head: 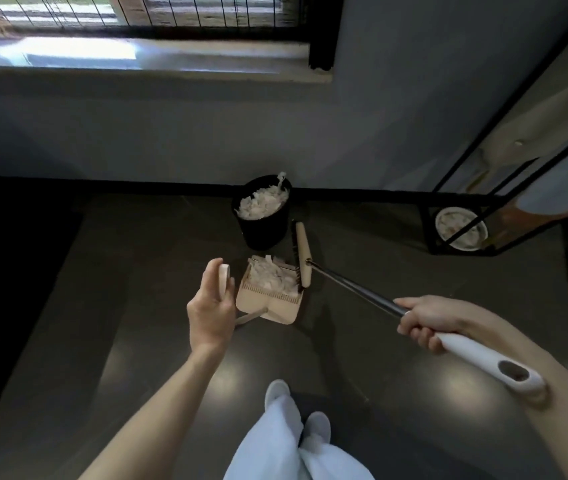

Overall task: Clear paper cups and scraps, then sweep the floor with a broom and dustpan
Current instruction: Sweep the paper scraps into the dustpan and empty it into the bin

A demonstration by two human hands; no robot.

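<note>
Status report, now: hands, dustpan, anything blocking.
Left hand grips dustpan handle; right hand grips broom. Scraps piled in dustpan, broom head at its mouth. Black bin just beyond, nothing between.

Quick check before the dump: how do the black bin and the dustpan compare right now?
The black bin is dark and round, standing free by the wall; the dustpan is beige and angular, its handle held by the left hand. The bin is heaped to its rim; the dustpan holds a smaller pile, with the broom head at its mouth. Both hold white paper scraps.
</note>
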